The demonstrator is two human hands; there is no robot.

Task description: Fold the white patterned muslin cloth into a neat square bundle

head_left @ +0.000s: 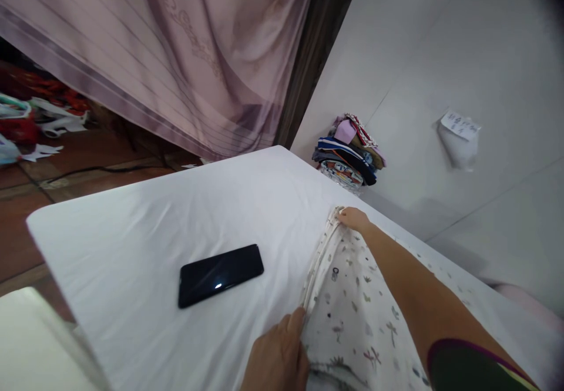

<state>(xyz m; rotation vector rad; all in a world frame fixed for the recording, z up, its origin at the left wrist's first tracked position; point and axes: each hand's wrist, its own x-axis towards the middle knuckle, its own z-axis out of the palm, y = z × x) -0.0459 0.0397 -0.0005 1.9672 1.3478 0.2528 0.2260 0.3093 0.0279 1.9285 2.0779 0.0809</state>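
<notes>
A white garment [352, 297] with a scattered print of small palm trees and other motifs lies across the table; I cannot tell its exact kind. Its folded, gathered edge runs from my left hand to my right hand. Fingers closed, my left hand [277, 353] grips the near end of that edge at the bottom of the view. My right hand [353, 219] reaches farther out and pinches the edge's far end. To the left of the garment, a black smartphone [221, 276] lies flat and apart from both hands.
The white-covered table [145, 221] has a rounded far-left corner. Beyond its right edge, folded clothes [346, 150] are piled by the pale wall [405, 115], which bears a paper note [460, 127]. A pink curtain [229, 44] hangs behind. A cable [101, 169] crosses the tiled floor.
</notes>
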